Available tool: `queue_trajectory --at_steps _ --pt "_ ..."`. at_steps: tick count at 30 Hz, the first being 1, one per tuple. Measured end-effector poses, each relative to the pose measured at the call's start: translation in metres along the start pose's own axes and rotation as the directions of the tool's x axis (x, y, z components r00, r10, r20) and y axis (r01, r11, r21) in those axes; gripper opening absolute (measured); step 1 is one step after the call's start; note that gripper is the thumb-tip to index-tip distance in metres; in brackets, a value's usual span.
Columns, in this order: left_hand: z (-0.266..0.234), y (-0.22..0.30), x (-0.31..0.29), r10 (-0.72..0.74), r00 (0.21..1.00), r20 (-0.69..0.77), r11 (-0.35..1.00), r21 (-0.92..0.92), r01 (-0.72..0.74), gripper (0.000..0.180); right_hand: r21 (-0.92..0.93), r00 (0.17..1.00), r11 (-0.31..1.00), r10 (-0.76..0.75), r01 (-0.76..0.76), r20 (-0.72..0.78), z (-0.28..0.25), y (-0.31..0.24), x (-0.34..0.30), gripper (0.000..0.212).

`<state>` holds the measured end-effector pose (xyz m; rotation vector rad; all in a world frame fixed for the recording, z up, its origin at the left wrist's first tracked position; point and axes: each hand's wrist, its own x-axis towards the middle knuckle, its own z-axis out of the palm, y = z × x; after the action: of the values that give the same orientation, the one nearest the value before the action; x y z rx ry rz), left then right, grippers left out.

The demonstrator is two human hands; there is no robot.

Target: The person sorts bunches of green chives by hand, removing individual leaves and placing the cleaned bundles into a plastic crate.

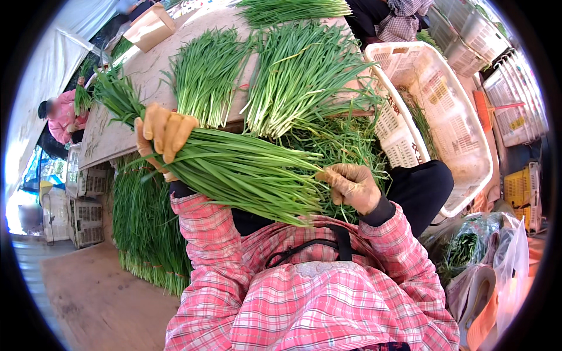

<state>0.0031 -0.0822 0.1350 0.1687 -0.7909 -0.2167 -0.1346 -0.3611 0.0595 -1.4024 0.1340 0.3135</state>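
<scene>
My left hand (167, 133), in a tan glove, is wrapped round a thick bunch of green chives (246, 172). The bunch lies slantwise above my lap, one end sticking out past the glove at upper left, the rest fanning to the right. My right hand (353, 186), gloved too, pinches a few thin leaf ends at the bunch's right side. Beyond my hands, a pile of chives (212, 73) and a larger pile of chives (301, 82) rest on the board table (146, 73), pale stems toward me. Loose leaf scraps (345, 137) heap up below the table's near edge.
Tied chive bundles (149, 219) stand at left below the table. On the right is a white plastic crate (462, 137) holding some leaves, with a plastic bag of greens (468, 243) nearer me. A cardboard box (149, 28) sits far left. Other people work at far left and top right.
</scene>
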Motion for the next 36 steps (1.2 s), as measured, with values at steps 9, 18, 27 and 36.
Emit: queue_trajectory --at_steps 9,18,27,36 --pt "-0.032 0.044 -0.001 0.230 0.940 0.253 0.960 -0.221 -0.175 0.014 -0.784 0.976 0.593 -0.209 0.182 0.068 -0.062 0.055 -0.004 0.028" --pt "-0.026 0.019 -0.001 0.136 0.973 0.184 0.981 -0.165 -0.106 0.022 -0.262 0.846 0.808 -0.529 0.528 0.071 0.036 0.004 0.033 0.042" --pt "-0.036 0.021 -0.021 0.171 0.984 -0.044 0.976 -0.129 -0.176 0.023 -0.583 0.721 0.647 -0.678 0.491 -0.145 0.023 0.018 0.027 0.012" --pt "-0.055 0.015 -0.025 0.112 0.977 -0.179 0.973 -0.181 -0.144 0.025 -0.237 0.665 0.863 -0.497 0.446 -0.558 -0.016 0.032 0.004 0.010"
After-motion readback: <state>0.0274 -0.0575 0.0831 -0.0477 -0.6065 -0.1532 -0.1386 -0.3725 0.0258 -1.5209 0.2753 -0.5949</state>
